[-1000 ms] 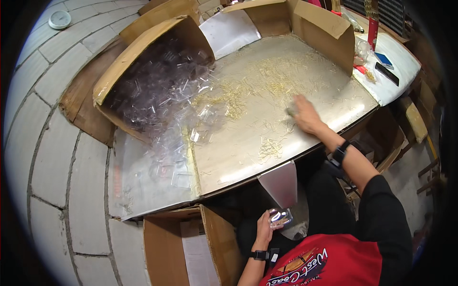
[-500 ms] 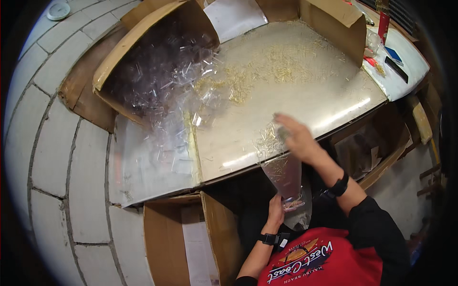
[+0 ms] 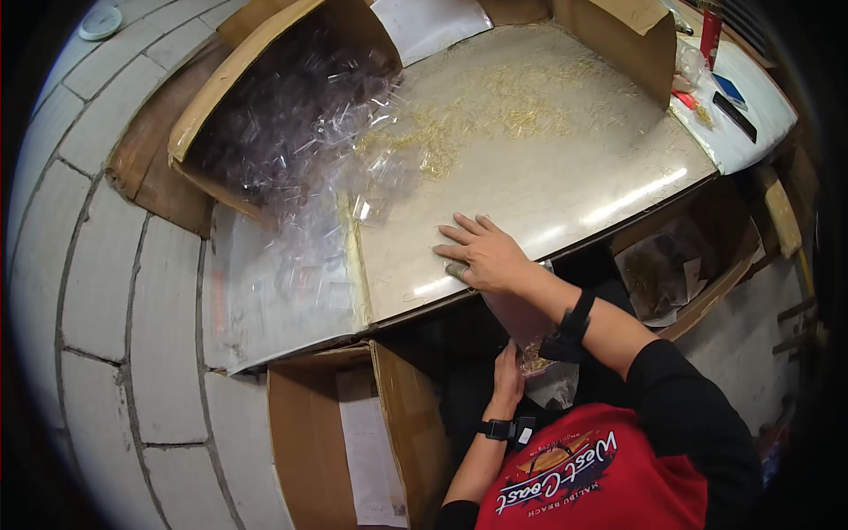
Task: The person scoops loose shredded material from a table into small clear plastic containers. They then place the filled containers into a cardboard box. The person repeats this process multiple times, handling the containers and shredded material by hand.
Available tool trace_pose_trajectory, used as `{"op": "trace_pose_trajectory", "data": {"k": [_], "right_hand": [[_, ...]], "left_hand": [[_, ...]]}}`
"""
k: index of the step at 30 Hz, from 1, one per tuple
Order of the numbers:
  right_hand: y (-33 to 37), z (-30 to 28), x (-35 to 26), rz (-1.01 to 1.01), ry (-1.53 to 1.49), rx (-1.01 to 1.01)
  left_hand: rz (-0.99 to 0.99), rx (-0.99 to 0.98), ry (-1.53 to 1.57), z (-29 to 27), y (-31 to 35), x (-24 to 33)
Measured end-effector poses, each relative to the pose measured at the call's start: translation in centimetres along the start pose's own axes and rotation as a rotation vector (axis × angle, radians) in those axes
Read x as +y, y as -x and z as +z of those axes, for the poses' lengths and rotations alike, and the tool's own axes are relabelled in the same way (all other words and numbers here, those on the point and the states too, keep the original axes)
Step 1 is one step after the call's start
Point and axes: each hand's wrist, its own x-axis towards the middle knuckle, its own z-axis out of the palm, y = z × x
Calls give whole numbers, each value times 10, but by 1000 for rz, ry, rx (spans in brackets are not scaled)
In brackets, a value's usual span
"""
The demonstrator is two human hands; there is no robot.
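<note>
Wire pieces (image 3: pixel 435 159) gold, plastic cases (image 3: pixel 322 146) clear — tabletop (image 3: pixel 548 199) beige, carton (image 3: pixel 411 424) brown — shirt (image 3: pixel 649 503) red.

Workshop; worktable (image 3: pixel 565 190); golden pieces (image 3: pixel 435 162); cardboard boxes (image 3: pixel 411 424)

The red shirt (image 3: pixel 640 490) has white lettering (image 3: pixel 555 477) and black sleeves (image 3: pixel 698 406), with black wristbands (image 3: pixel 500 430).

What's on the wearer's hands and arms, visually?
The left hand and right hand are ungloved. Each wrist has a black strap with a black module; a small white label shows at the left one. Black sleeves cover the upper arms.
</note>
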Motion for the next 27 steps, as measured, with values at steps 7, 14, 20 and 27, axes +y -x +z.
{"op": "trace_pose_trajectory", "data": {"k": [7, 14, 20, 27], "right_hand": [[79, -40, -35, 150, -237, 77], [153, -97, -12, 338, -538, 11], [195, -59, -20, 342, -677, -204], [196, -35, -42, 106, -701, -478]], "left_hand": [[-29, 26, -40, 3, -6, -2], [-74, -82, -39, -2, 0, -17], [-84, -159, 27, -14, 14, -16], [-19, -118, -196, -18, 26, -5]]}}
